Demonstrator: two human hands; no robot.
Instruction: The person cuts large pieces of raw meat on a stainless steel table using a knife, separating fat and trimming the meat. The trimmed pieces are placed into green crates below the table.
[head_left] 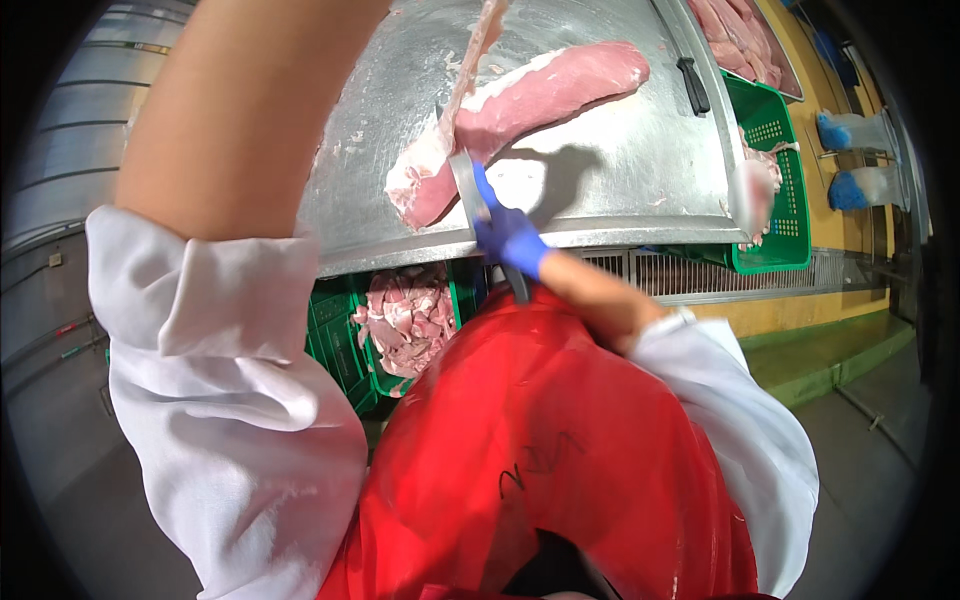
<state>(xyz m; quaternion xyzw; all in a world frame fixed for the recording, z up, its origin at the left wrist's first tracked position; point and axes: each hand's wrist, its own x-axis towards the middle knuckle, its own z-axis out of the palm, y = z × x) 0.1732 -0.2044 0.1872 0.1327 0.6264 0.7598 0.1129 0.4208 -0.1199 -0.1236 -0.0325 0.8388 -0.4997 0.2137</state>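
A knife point(467, 190) is gripped in the closed right hand point(510, 236); the left hand, unseen, cannot be judged. The table point(675, 150) is bordered by green crates point(797, 200).

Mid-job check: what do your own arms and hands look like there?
The left sleeve is loose and white, with a broad turned-back cuff; the left hand is out of view. The right sleeve is white too. The right hand wears a blue-violet glove ending near the wrist.

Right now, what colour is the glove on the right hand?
The glove is blue-violet; the head view shows it best.
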